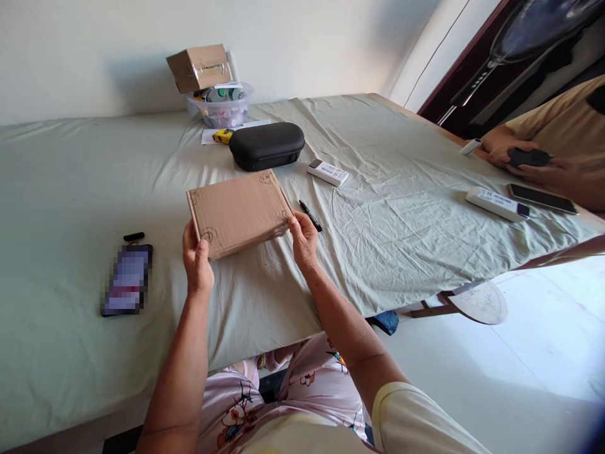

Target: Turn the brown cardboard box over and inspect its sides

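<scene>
A flat brown cardboard box (241, 214) with pen-drawn curls at several corners is held between my two hands over the cloth. My left hand (197, 260) grips its near left side, thumb on top and fingers beneath. At the right end my right hand (303, 239) clasps the near corner, its thumb on the edge. Just beyond that hand lies a black marker pen (311, 215). Behind the box sits a black zip case (267, 146), with a white power-bank-like device (328, 172) to its right.
A phone (126, 280) and a small black object (134, 237) lie on the left of the pale green cloth (61, 208). At the back, a plastic basket (224, 113) bears another carton (201, 68). At right, another person's hands (510, 151) hold a dark object near a second white device (496, 203).
</scene>
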Available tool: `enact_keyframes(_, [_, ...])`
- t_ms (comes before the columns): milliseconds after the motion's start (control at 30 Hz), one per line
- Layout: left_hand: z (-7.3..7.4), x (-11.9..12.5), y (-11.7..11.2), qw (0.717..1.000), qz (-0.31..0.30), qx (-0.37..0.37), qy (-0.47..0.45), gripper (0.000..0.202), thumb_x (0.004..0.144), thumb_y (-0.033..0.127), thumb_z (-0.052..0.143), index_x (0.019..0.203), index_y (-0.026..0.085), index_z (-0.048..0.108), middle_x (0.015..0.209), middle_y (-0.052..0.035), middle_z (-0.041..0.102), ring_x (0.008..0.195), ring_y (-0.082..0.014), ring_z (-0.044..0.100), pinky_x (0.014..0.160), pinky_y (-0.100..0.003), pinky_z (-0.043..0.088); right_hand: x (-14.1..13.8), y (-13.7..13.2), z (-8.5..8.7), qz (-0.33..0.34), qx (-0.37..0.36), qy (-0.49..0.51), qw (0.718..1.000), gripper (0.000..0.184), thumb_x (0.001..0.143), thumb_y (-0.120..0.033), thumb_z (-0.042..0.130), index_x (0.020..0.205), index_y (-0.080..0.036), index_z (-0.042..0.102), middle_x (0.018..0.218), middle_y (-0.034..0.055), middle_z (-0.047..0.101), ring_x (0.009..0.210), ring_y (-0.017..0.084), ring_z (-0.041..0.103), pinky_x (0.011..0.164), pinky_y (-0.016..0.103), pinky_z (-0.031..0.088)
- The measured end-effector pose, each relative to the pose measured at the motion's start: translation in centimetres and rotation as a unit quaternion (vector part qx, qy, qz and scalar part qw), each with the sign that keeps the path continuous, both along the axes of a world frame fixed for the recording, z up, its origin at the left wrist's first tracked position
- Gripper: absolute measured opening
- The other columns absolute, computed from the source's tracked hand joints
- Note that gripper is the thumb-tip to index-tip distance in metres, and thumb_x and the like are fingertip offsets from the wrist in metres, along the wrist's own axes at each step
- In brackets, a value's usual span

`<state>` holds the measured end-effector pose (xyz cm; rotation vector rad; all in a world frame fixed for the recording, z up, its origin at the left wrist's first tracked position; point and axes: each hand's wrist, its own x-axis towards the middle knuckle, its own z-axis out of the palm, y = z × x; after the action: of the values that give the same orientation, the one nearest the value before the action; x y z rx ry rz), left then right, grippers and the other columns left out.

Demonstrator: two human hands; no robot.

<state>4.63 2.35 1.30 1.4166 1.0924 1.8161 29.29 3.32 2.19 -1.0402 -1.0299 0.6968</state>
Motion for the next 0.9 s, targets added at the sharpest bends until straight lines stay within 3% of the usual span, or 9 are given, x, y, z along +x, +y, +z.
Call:
enact_keyframes(67, [-0.1, 0.4, -0.3, 0.999, -0.016, -0.028, 0.037, 0.085, 0.087, 0.076, 0.068, 0.152, 0.024, 0.05, 0.153, -0.0158, 0.06, 0.145, -0.0315, 0.058, 0.124, -0.045, 0.047, 0.0, 0.1, -0.1, -0.01, -0.017, -0.005, 1.0, 0.053, 0.088, -0.075, 0.068, 0.097, -0.023, 0.07, 0.081, 0.002, 0.069, 0.077, 0.017, 0.063, 0.07, 0.03, 0.052])
enact_keyframes(200, [-0.4, 1.3, -0.8, 0.994, 0.025, -0.075, 0.072, 0.078, 0.089, 0.067, 0.073, 0.148, 0.022, 0.049, 0.145, -0.0175, 0.064, 0.132, -0.0293, 0.066, 0.118, -0.045, 0.051, 0.2, 0.3, -0.5, -0.04, -0.036, -0.024, 0.998, 0.051, 0.092, -0.072, 0.063, 0.104, -0.023, 0.069, 0.084, 0.0024, 0.068, 0.079, 0.017, 0.063, 0.07, 0.03, 0.052])
enact_keyframes(333, [-0.6, 1.8, -1.1, 0.989, 0.07, -0.044, 0.123, 0.087, 0.091, 0.062, 0.072, 0.159, 0.022, 0.036, 0.157, -0.0214, 0.053, 0.14, -0.0312, 0.06, 0.118, -0.047, 0.05, 0.4, 0.4, -1.2, -0.085, -0.024, -0.121, 0.989, 0.054, 0.099, -0.066, 0.055, 0.136, -0.026, 0.062, 0.118, 0.01, 0.068, 0.105, 0.022, 0.067, 0.086, 0.038, 0.059])
enact_keyframes(400, [-0.4, 2.0, -1.4, 0.979, 0.096, -0.022, 0.177, 0.084, 0.092, 0.058, 0.071, 0.159, 0.02, 0.038, 0.158, -0.0221, 0.051, 0.146, -0.0329, 0.054, 0.122, -0.049, 0.046, 0.2, 0.2, -1.4, -0.097, 0.004, -0.206, 0.974, 0.054, 0.101, -0.063, 0.054, 0.143, -0.029, 0.058, 0.137, 0.0134, 0.062, 0.121, 0.026, 0.063, 0.095, 0.044, 0.059])
enact_keyframes(567, [0.5, 2.6, -2.0, 0.959, 0.154, 0.004, 0.24, 0.055, 0.092, 0.051, 0.072, 0.134, 0.02, 0.056, 0.138, -0.0167, 0.061, 0.132, -0.0305, 0.058, 0.119, -0.048, 0.046, -1.0, -1.1, -1.4, -0.093, 0.06, -0.324, 0.94, 0.05, 0.097, -0.066, 0.063, 0.131, -0.029, 0.062, 0.136, 0.013, 0.057, 0.135, 0.031, 0.056, 0.111, 0.053, 0.054])
enact_keyframes(700, [0.9, 3.2, -2.5, 0.947, 0.227, 0.007, 0.229, 0.062, 0.08, 0.061, 0.083, 0.119, 0.021, 0.057, 0.126, -0.0137, 0.059, 0.124, -0.0318, 0.057, 0.113, -0.049, 0.048, -2.0, -2.0, -1.0, -0.106, 0.057, -0.319, 0.94, 0.06, 0.084, -0.076, 0.074, 0.118, -0.028, 0.06, 0.125, 0.012, 0.057, 0.125, 0.032, 0.057, 0.108, 0.057, 0.055])
enact_keyframes(900, [0.8, 4.3, -3.2, 0.937, 0.26, 0.004, 0.231, 0.071, 0.075, 0.072, 0.083, 0.119, 0.023, 0.055, 0.128, -0.0156, 0.058, 0.124, -0.0341, 0.056, 0.114, -0.052, 0.046, -2.9, -2.5, -0.4, -0.118, 0.042, -0.306, 0.944, 0.068, 0.078, -0.08, 0.077, 0.113, -0.027, 0.055, 0.122, 0.0126, 0.056, 0.121, 0.032, 0.056, 0.104, 0.056, 0.056])
